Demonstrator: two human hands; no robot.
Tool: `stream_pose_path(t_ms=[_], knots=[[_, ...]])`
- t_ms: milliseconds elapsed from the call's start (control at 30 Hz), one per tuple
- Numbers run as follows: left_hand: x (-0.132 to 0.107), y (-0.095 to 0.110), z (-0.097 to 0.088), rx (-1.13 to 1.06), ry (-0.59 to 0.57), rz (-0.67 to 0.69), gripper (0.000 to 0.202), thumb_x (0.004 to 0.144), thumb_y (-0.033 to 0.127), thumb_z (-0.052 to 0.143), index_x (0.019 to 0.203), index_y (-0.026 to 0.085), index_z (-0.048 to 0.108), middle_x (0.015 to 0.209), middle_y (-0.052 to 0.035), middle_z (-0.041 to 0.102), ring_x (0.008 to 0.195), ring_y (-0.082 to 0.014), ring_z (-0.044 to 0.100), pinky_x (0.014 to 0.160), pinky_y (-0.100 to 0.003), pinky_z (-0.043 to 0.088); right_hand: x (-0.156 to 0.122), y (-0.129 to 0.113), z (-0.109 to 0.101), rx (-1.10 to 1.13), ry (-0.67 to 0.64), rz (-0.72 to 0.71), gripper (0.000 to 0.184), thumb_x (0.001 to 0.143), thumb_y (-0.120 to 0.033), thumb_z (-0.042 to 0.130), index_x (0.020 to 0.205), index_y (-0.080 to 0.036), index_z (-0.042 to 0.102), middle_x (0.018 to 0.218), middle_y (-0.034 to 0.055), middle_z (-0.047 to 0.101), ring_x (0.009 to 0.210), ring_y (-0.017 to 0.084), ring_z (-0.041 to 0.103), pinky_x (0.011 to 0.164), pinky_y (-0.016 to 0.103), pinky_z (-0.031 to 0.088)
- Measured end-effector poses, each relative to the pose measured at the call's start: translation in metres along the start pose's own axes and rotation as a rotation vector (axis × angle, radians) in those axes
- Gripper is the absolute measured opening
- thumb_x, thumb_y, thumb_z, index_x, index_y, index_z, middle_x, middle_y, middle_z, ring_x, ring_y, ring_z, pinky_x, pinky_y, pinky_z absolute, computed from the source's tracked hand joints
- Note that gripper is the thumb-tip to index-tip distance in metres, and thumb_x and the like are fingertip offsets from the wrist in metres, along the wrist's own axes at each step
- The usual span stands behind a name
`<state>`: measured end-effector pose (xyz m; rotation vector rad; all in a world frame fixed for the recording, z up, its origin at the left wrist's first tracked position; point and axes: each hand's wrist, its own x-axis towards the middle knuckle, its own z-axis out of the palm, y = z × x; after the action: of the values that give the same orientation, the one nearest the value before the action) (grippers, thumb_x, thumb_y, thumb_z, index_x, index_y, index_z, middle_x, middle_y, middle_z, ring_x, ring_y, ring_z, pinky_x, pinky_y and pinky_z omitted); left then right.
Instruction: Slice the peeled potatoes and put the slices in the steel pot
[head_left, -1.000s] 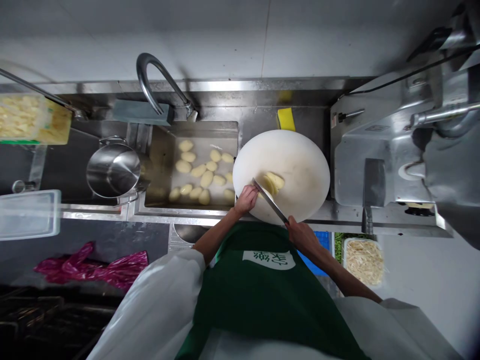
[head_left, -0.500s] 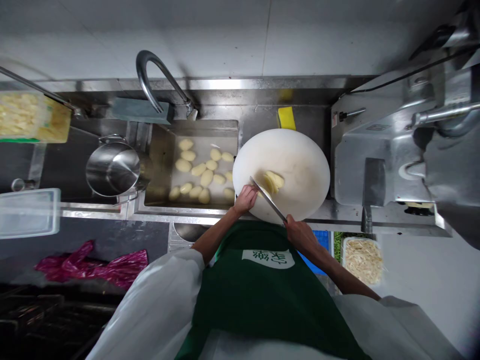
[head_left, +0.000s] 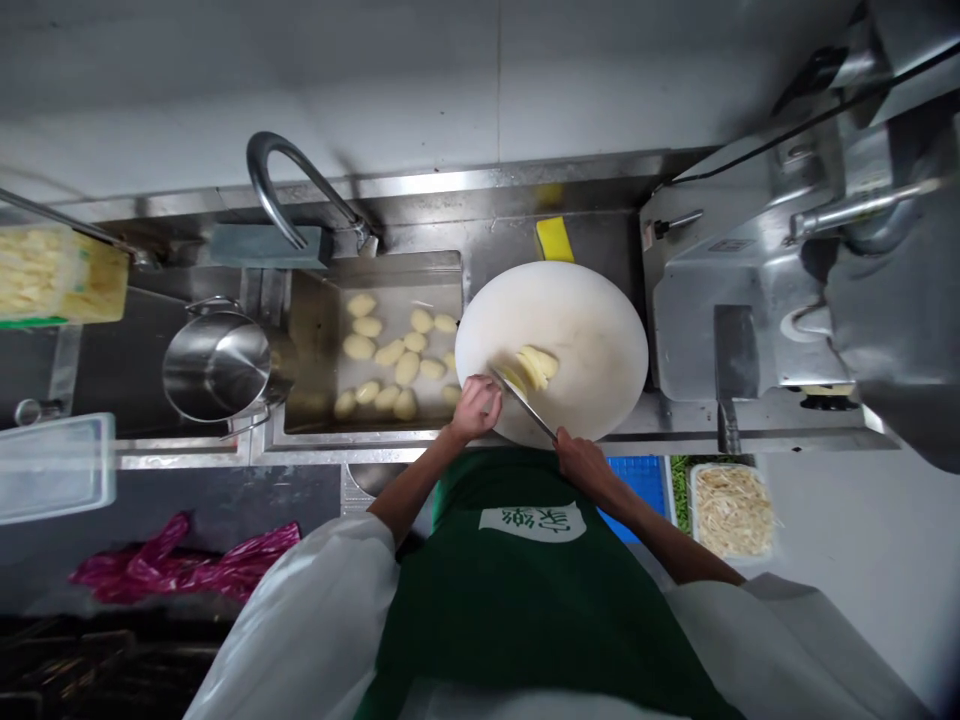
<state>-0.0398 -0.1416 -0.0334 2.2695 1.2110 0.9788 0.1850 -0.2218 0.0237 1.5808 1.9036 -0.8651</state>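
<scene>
Left hand (head_left: 475, 408) has shifted its fingers a little since the last frame — bent now, right by the tip of the knife (head_left: 528, 407). Too blurry to tell if they're pinching anything. Right hand (head_left: 582, 466) is wrapped around the handle. Potato slices (head_left: 539, 367) sit on the round white board (head_left: 600, 330) — whole potatoes (head_left: 407, 368) are in the sink (head_left: 313, 350).

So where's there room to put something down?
On the round board, the right side past the potato slices and the back near the sponge are bare. So's the metal counter between sponge and sink. The board's front left is crowded: left hand, knife, slices. Right hand is at the front edge.
</scene>
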Motion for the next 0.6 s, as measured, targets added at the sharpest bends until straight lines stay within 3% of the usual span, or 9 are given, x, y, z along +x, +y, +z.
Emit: stream_pose_path(t_ms=[33,133,233,333,467,600], knots=[[0.009,0.005,-0.011,0.000,-0.056,0.018,0.021,0.093,0.028,0.046,0.106,0.017,0.058,0.105,-0.0119,0.059,0.103,-0.0232,0.054,0.092,-0.043,0.045,0.000,-0.001,0.001,-0.002,0.002,0.002,0.021,0.095,-0.024,0.031,0.107,-0.015,0.044,0.086,0.0135,0.068,0.080,0.026,0.067,0.061,0.029,0.037],[0.044,0.016,-0.033,-0.035,-0.395,0.186,0.026,0.091,0.039,0.051,0.106,0.020,0.062,0.110,-0.0092,0.060,0.109,-0.0244,0.053,0.099,-0.043,0.041,-0.002,-0.003,0.000,0.003,-0.009,0.011,0.021,0.094,-0.021,0.031,0.110,-0.015,0.043,0.089,0.0146,0.068,0.084,0.027,0.067,0.064,0.030,0.040],[0.075,0.020,-0.040,-0.079,-0.680,0.311,0.025,0.092,0.040,0.049,0.097,0.023,0.066,0.097,-0.0053,0.065,0.100,-0.0211,0.059,0.097,-0.038,0.042,-0.004,-0.006,-0.002,0.012,-0.018,0.014,0.022,0.093,-0.018,0.032,0.111,-0.015,0.043,0.091,0.0149,0.068,0.086,0.027,0.067,0.067,0.030,0.042],[0.093,0.017,-0.041,-0.150,-0.889,0.317,0.025,0.096,0.034,0.045,0.101,0.022,0.066,0.101,-0.0044,0.067,0.101,-0.0183,0.060,0.095,-0.032,0.042,-0.005,-0.008,-0.005,0.021,-0.033,0.019,0.025,0.088,-0.012,0.035,0.111,-0.014,0.044,0.092,0.0150,0.068,0.089,0.027,0.067,0.069,0.030,0.044],[0.104,0.010,-0.043,-0.312,-0.983,0.160,0.028,0.097,0.035,0.044,0.110,0.021,0.065,0.108,-0.0049,0.068,0.101,-0.0166,0.061,0.090,-0.028,0.044,-0.007,-0.008,-0.008,0.075,-0.020,-0.006,0.029,0.085,-0.010,0.038,0.112,-0.014,0.044,0.090,0.0155,0.069,0.091,0.028,0.067,0.071,0.033,0.047],[0.113,0.003,-0.041,-0.384,-0.987,-0.080,0.033,0.096,0.040,0.043,0.106,0.018,0.066,0.095,-0.0055,0.070,0.087,-0.0157,0.065,0.079,-0.025,0.048,-0.009,-0.006,-0.010,0.117,-0.011,-0.027,0.031,0.084,-0.009,0.038,0.114,-0.013,0.045,0.087,0.0151,0.069,0.090,0.029,0.068,0.071,0.035,0.049]])
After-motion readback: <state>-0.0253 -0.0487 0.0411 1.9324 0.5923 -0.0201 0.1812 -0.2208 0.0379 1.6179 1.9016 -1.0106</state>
